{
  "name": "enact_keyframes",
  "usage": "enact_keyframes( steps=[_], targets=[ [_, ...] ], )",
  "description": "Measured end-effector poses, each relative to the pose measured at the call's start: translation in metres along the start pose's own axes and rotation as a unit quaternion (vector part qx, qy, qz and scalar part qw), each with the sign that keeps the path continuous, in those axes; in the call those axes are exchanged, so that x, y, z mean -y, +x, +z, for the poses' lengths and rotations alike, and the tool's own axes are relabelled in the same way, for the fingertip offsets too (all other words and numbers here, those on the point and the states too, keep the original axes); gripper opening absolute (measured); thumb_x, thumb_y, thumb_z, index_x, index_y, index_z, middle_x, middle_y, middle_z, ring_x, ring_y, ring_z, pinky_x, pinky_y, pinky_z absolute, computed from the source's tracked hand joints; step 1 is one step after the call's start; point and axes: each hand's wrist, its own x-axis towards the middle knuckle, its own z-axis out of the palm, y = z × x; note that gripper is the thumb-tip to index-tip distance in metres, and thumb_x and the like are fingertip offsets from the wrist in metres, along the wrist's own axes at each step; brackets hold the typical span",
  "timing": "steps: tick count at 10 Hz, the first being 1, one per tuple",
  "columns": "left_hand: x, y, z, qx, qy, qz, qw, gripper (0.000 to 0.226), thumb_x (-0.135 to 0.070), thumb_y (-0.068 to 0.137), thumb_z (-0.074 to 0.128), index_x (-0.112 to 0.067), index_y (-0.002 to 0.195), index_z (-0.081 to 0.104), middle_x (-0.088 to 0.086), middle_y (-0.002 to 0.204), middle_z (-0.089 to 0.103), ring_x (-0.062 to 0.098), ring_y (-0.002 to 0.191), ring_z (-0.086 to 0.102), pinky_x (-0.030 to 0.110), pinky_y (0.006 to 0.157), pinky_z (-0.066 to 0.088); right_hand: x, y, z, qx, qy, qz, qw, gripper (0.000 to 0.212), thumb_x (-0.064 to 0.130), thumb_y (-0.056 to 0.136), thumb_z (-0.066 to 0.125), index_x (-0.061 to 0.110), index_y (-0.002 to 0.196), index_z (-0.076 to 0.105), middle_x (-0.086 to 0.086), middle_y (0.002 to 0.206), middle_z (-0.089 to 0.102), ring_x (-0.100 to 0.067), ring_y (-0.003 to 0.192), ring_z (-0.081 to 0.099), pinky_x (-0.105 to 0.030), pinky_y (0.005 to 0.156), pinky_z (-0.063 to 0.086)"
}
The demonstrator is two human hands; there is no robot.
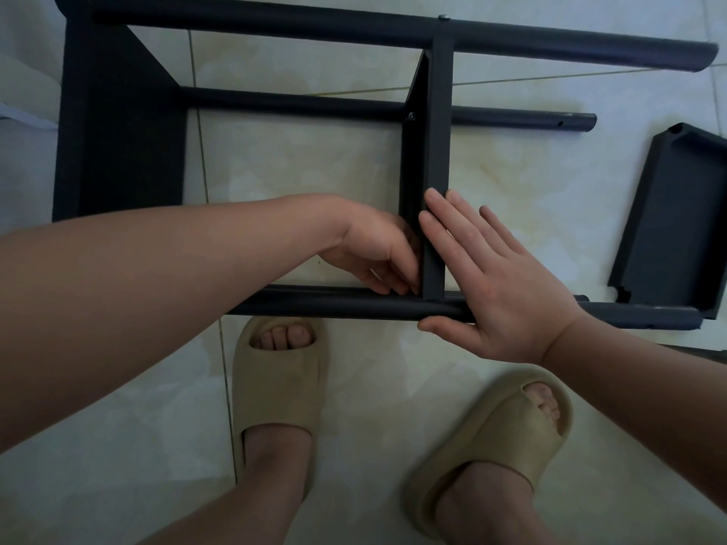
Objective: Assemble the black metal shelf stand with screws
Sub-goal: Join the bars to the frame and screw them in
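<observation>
Black metal makes up the shelf stand, which lies on its side on a pale tiled floor, seen from the head camera. Its long tubes run left to right. A cross panel stands between the tubes, and its lower end meets the near tube.

The left hand reaches into the inner corner where that panel meets the near tube. Its fingers are curled, with the tips at the joint. I cannot tell whether they pinch anything.

The right hand lies flat and released, its straight fingers pressing on the panel's edge and its thumb under the near tube.

A screw head shows on the far tube above the panel, and another screw on the panel's side. A loose panel lies to the right, its lower end at the near tube's right end. Tan slippers stand just below.
</observation>
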Motion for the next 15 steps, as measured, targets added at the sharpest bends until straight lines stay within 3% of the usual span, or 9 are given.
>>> enact_keyframes(
  steps=[2, 5, 8, 10, 11, 14, 15],
  targets=[
    [0.003, -0.002, -0.006, 0.029, -0.008, -0.040, 0.999, 0.028, -0.016, 0.095, 0.059, -0.011, 0.122, 0.067, 0.002, 0.112, 0.072, 0.017, 0.102, 0.066, 0.035, 0.097, 0.048, 0.001, 0.000, -0.001, -0.002, 0.003, 0.001, 1.000, 0.096, 0.070, 0.094, 0.043, 0.005, 0.161, 0.018, -0.012, 0.170, 0.008, -0.029, 0.157, 0.006, -0.058, 0.123, 0.022],
    [0.004, 0.005, 0.001, -0.006, -0.008, -0.010, 1.000, 0.013, -0.006, 0.094, 0.060, -0.013, 0.097, 0.071, 0.002, 0.090, 0.073, 0.013, 0.082, 0.067, 0.029, 0.084, 0.051, 0.000, 0.001, 0.000, -0.005, 0.003, -0.001, 1.000, 0.097, 0.070, 0.094, 0.043, 0.005, 0.161, 0.018, -0.013, 0.170, 0.009, -0.030, 0.157, 0.007, -0.058, 0.123, 0.022],
    [0.004, 0.003, -0.002, 0.005, -0.018, -0.004, 1.000, 0.019, -0.003, 0.093, 0.061, -0.011, 0.109, 0.069, 0.006, 0.104, 0.071, 0.017, 0.096, 0.066, 0.035, 0.098, 0.049, 0.001, 0.000, 0.000, -0.001, 0.003, 0.002, 1.000, 0.097, 0.070, 0.094, 0.044, 0.005, 0.161, 0.018, -0.012, 0.170, 0.008, -0.029, 0.157, 0.006, -0.058, 0.122, 0.023],
    [0.002, 0.000, -0.006, 0.011, 0.001, -0.023, 1.000, 0.019, -0.009, 0.091, 0.064, -0.016, 0.108, 0.071, -0.001, 0.101, 0.073, 0.013, 0.095, 0.067, 0.032, 0.092, 0.050, 0.001, 0.000, 0.000, -0.001, 0.003, 0.002, 1.000, 0.097, 0.070, 0.094, 0.043, 0.005, 0.161, 0.018, -0.012, 0.170, 0.008, -0.029, 0.158, 0.006, -0.058, 0.123, 0.022],
    [0.002, 0.001, -0.005, 0.005, 0.017, -0.033, 0.999, 0.023, -0.013, 0.092, 0.065, -0.013, 0.114, 0.071, 0.003, 0.109, 0.073, 0.015, 0.097, 0.068, 0.033, 0.094, 0.051, 0.001, 0.000, 0.000, -0.002, 0.004, 0.002, 1.000, 0.097, 0.070, 0.094, 0.043, 0.005, 0.161, 0.018, -0.012, 0.170, 0.008, -0.029, 0.158, 0.006, -0.058, 0.123, 0.022],
    [0.002, 0.003, 0.002, 0.014, -0.028, 0.023, 0.999, 0.019, 0.006, 0.092, 0.056, -0.009, 0.089, 0.069, 0.006, 0.084, 0.066, 0.016, 0.077, 0.061, 0.029, 0.082, 0.051, 0.000, 0.000, 0.000, -0.003, 0.004, 0.002, 1.000, 0.097, 0.069, 0.094, 0.044, 0.004, 0.161, 0.019, -0.013, 0.170, 0.008, -0.029, 0.157, 0.006, -0.057, 0.123, 0.021],
    [0.005, 0.003, 0.005, 0.016, -0.055, 0.043, 0.997, 0.019, 0.010, 0.092, 0.053, -0.005, 0.091, 0.066, 0.011, 0.086, 0.065, 0.020, 0.080, 0.062, 0.028, 0.077, 0.052, 0.000, 0.000, 0.000, -0.002, 0.005, 0.003, 1.000, 0.097, 0.070, 0.094, 0.044, 0.005, 0.161, 0.018, -0.012, 0.170, 0.008, -0.029, 0.157, 0.006, -0.058, 0.123, 0.022]
  ],
)
